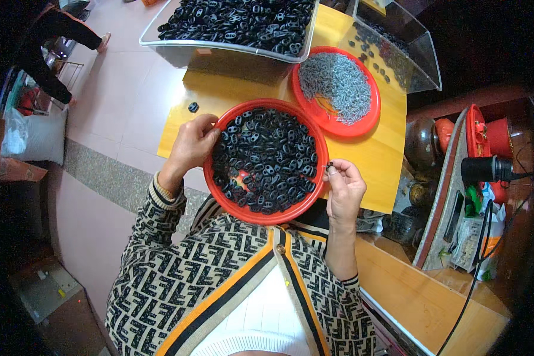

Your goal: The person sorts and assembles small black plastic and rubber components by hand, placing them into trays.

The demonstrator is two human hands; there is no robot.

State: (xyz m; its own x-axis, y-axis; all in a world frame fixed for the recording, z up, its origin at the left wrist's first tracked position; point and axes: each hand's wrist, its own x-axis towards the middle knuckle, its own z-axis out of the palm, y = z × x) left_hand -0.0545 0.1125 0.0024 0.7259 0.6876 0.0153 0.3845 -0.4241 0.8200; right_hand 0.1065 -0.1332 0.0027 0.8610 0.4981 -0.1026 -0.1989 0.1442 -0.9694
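Observation:
A round red tray (323, 139) rests against my lap and the table edge, filled with small black oval pieces (261, 148) that have two holes each. My left hand (188, 145) grips its left rim, thumb and fingers closed on it. Beside the right rim, my right hand (344, 188) pinches one small black piece (330, 165) between thumb and fingertips. A second red tray (371, 121) stands behind and to the right, holding many small silvery metal pins or screws (344, 83). One loose black piece (193, 107) lies on the table, left of the near tray.
A large clear bin (231, 62) heaped with black pieces stands on the yellow table (374, 172). Another clear bin (424, 59) lies at the back right, with scattered black pieces near it. Jars, red containers and a black cable (479, 255) are at right. Someone's dark-clad legs (71, 29) show far left.

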